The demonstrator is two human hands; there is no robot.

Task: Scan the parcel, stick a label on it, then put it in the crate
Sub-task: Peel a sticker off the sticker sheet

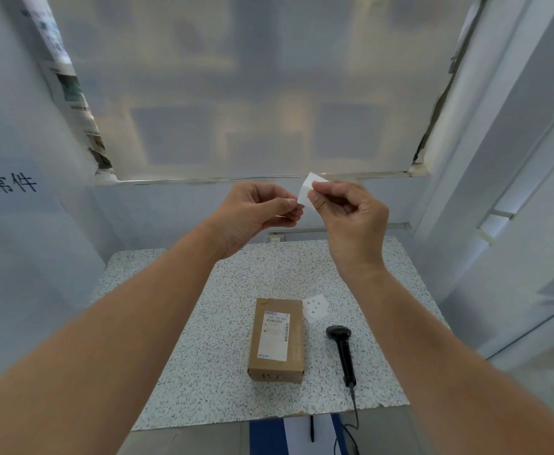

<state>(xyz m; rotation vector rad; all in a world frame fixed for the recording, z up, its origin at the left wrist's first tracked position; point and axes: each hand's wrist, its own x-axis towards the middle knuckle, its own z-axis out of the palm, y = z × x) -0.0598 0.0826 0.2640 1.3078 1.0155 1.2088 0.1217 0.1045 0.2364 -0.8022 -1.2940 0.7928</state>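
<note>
A brown cardboard parcel (276,339) lies on the speckled table (203,356), with a white shipping label with a barcode on its top face. Both hands are raised well above it. My left hand (252,215) and my right hand (351,218) pinch a small white label sheet (308,188) between thumbs and forefingers, held up near the window ledge. A black handheld scanner (343,349) lies to the right of the parcel, its cable running off the front edge. No crate is in view.
A second small white sheet of labels (315,307) lies on the table just beyond the parcel's right corner. White walls close in on the left and right, and a frosted window (252,93) fills the back. A blue and white object (288,435) shows below the table's front edge.
</note>
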